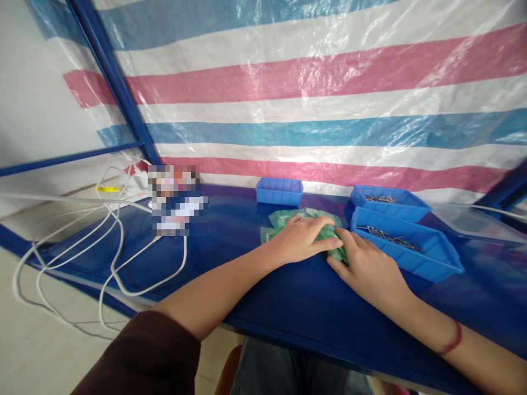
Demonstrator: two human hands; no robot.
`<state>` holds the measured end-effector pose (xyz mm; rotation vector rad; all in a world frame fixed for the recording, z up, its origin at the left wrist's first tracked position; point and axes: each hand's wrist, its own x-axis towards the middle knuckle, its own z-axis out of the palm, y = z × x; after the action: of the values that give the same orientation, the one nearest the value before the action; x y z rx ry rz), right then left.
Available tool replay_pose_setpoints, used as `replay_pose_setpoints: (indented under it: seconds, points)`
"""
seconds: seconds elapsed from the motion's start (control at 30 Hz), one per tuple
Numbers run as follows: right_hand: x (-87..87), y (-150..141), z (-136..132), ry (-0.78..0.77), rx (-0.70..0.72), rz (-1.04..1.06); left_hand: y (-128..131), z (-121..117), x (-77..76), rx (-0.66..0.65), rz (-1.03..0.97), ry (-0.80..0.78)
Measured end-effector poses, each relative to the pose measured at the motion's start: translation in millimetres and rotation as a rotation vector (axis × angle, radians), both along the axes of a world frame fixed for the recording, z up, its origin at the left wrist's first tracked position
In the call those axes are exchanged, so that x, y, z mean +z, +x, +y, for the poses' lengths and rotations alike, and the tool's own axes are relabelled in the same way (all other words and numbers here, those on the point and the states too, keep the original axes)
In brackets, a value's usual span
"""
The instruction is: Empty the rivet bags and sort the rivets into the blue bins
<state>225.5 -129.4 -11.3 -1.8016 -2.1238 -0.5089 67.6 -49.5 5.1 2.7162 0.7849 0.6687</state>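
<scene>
A crumpled, partly see-through green plastic bag (284, 218) lies on the blue tabletop, and what it may contain cannot be made out. My left hand (307, 238) rests over its middle, fingers curled onto the plastic and thumb pointing right. At the bag's right end, my right hand (366, 263) has its fingers bent around the edge and its thumb below. The thumbtip of the left hand comes close to the right fingers. Just beyond the right hand stands a blue bin (436, 255) holding several long metal nails or screws (391, 239).
Behind it sits a second blue bin (411, 206) with similar metal pieces. Another blue bin (280, 192) is at the back. White cables (119, 263) loop over the left side near a blurred-out patch. A striped plastic sheet (288, 88) hangs behind the table; a clear container (477, 222) stands right.
</scene>
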Motion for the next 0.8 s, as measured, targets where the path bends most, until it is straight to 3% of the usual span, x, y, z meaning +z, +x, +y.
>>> replay_pose_setpoints:
  seconds: [0.33, 0.43, 0.53, 0.67, 0.73, 0.8]
  points:
    - [4.8, 5, 2, 0.031, 0.146, 0.143, 10, -3, 6.0, 0.019, -0.141, 0.046]
    - [19.2, 4, 8, 0.065, 0.167, 0.176, 8, 0, 14.8, -0.002, -0.266, 0.041]
    - [44.9, -2, 22, 0.089, 0.202, 0.206, 0, 10, 32.2, 0.004, -0.380, 0.042]
    - [76.9, -14, 50, 0.079, 0.273, 0.215, -19, 29, 48.3, 0.153, -0.532, 0.002]
    - [78.2, -21, 64, 0.065, 0.245, 0.234, -29, 39, 43.7, 0.268, -0.589, -0.026]
    - [66.6, -27, 75, 0.032, 0.219, 0.268, -35, 48, 30.6, 0.405, -0.573, -0.067]
